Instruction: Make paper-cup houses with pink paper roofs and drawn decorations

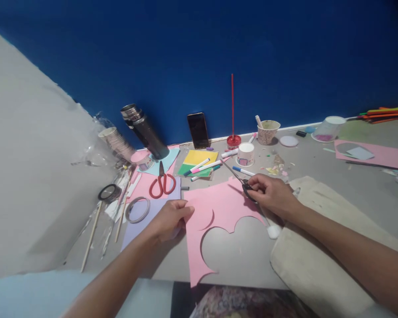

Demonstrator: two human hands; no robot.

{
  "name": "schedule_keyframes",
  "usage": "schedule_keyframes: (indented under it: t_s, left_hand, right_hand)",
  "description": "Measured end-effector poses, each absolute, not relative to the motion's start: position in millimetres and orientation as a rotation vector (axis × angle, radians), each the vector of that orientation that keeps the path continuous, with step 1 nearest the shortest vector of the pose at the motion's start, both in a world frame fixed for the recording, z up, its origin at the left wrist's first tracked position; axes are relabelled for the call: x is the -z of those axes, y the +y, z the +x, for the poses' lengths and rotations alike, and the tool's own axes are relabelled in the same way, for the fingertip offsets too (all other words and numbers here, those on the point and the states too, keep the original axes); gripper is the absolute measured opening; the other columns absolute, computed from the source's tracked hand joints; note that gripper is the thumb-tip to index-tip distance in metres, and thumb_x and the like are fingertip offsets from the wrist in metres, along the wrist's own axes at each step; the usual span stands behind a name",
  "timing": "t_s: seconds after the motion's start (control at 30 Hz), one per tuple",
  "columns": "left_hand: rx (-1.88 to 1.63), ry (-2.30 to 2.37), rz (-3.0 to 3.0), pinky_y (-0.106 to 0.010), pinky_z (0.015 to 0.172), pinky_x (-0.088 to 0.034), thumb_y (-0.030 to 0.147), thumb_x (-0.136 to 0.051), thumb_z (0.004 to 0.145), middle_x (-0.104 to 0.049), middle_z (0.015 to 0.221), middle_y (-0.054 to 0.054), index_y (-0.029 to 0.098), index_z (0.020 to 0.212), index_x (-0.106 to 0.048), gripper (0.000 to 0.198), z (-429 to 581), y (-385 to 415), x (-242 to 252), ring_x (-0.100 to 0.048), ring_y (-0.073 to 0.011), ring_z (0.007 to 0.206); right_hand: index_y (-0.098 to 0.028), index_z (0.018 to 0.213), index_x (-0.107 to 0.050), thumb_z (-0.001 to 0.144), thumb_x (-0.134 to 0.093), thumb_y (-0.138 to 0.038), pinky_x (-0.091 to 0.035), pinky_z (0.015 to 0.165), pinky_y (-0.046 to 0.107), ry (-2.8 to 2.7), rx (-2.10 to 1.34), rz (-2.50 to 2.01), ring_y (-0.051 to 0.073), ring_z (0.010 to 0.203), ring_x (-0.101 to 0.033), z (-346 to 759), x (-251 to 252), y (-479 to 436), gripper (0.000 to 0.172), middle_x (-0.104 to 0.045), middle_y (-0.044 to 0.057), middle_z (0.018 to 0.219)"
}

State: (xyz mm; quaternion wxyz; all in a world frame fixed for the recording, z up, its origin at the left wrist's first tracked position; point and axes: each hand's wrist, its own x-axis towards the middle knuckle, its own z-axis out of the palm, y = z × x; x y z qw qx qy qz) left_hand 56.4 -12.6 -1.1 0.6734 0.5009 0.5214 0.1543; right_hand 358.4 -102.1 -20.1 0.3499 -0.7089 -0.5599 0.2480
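My left hand [173, 217] pinches the left side of a pink paper sheet [223, 203], thumb on top. Rounded pieces have been cut out of the sheet's lower edge, and a curved flap rises near my left thumb. In my right hand [272, 194] is a pair of dark-handled scissors [246, 183], their blades pointing up and left above the sheet's far right part. Beyond my left hand lie red-handled scissors [162, 182], and a roll of tape [138, 210] rests on lilac paper [131, 234].
A dark flask [146, 132], a phone [198, 130] and a red stick in a round base [233, 141] stand along the blue wall. Several markers [207, 166] lie near a paper cup [245, 154]. A cream cloth [311, 221] lies under my right forearm.
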Motion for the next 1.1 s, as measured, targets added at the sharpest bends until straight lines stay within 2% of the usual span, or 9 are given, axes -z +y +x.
schedule_keyframes:
  t_s: [0.3,0.4,0.47,0.5,0.6,0.7,0.83,0.93,1.1]
  left_hand:
    - [-0.205,1.209,1.779,-0.027,0.058,-0.035,0.047,-0.071,0.074,-0.050,0.058,0.002,0.019,0.057,-0.055,0.036,69,9,-5,-0.047,-0.0148,0.059]
    - [-0.349,1.198,1.985,-0.031,0.072,-0.047,0.046,-0.070,0.076,-0.068,0.086,-0.006,0.019,0.059,-0.064,0.033,59,12,-17,-0.063,-0.0245,0.086]
    - [-0.541,1.271,2.069,-0.034,0.082,-0.051,0.048,-0.070,0.078,-0.073,0.107,-0.010,0.021,0.068,-0.074,0.029,52,10,-28,-0.064,-0.0311,0.109]
    - [-0.607,1.303,2.038,-0.034,0.081,-0.052,0.049,-0.070,0.078,-0.073,0.105,-0.010,0.021,0.073,-0.076,0.029,52,7,-33,-0.065,-0.0306,0.107]
    - [-0.543,1.219,1.673,-0.032,0.064,-0.053,0.052,-0.074,0.076,-0.065,0.073,-0.004,0.017,0.074,-0.073,0.035,65,0,-37,-0.062,-0.0196,0.069]
    - [-0.469,1.033,1.292,-0.028,0.048,-0.049,0.052,-0.083,0.065,-0.059,0.066,-0.001,0.015,0.073,-0.069,0.040,94,-4,-29,-0.055,-0.0140,0.053]
    - [-0.505,1.014,1.265,-0.024,0.044,-0.046,0.047,-0.082,0.066,-0.061,0.065,-0.001,0.015,0.073,-0.068,0.036,125,-5,-18,-0.055,-0.0122,0.052]
    - [-0.503,1.021,1.387,-0.022,0.045,-0.045,0.044,-0.076,0.071,-0.059,0.061,-0.001,0.016,0.066,-0.063,0.032,136,-10,-14,-0.053,-0.0114,0.051]
    - [-0.479,0.904,1.404,-0.023,0.049,-0.048,0.044,-0.074,0.079,-0.055,0.061,0.001,0.016,0.068,-0.061,0.033,143,-21,-1,-0.054,-0.0110,0.052]
  right_hand:
    - [-0.024,0.090,-0.077,0.087,-0.068,-0.029,-0.041,0.065,0.027,-1.625,-0.407,-1.834,0.018,0.073,-0.069,357,27,-104,0.011,-0.080,0.001,0.083]
    - [-0.024,0.094,-0.079,0.092,-0.066,-0.027,-0.041,0.072,0.028,-1.771,-0.366,-1.908,0.021,0.086,-0.070,353,25,-105,0.013,-0.080,0.003,0.094]
    - [-0.023,0.096,-0.080,0.095,-0.065,-0.028,-0.041,0.074,0.030,-1.863,-0.388,-1.974,0.023,0.093,-0.069,348,23,-105,0.016,-0.078,0.007,0.103]
    - [-0.021,0.098,-0.080,0.096,-0.064,-0.028,-0.040,0.073,0.030,-1.898,-0.413,-2.007,0.024,0.093,-0.069,346,22,-104,0.017,-0.076,0.010,0.107]
    - [-0.016,0.099,-0.079,0.096,-0.063,-0.024,-0.038,0.069,0.031,-1.936,-0.542,-2.050,0.024,0.087,-0.067,339,19,-99,0.018,-0.071,0.015,0.108]
    - [-0.017,0.092,-0.077,0.092,-0.064,-0.018,-0.041,0.071,0.030,-1.975,-0.630,-1.973,0.022,0.084,-0.067,338,17,-95,0.013,-0.072,0.010,0.097]
    - [-0.020,0.102,-0.077,0.096,-0.060,-0.025,-0.047,0.083,0.031,-1.708,-0.774,-1.773,0.022,0.095,-0.069,346,15,-96,0.018,-0.076,0.008,0.103]
    - [-0.019,0.114,-0.073,0.094,-0.063,-0.047,-0.050,0.072,0.031,-1.239,-1.124,-1.472,0.021,0.084,-0.069,348,14,-98,0.036,-0.076,0.007,0.099]
    - [-0.016,0.078,-0.067,0.068,-0.089,-0.045,-0.041,0.057,0.025,-0.967,-1.324,-1.311,0.012,0.061,-0.054,337,17,-97,0.038,-0.063,-0.002,0.068]
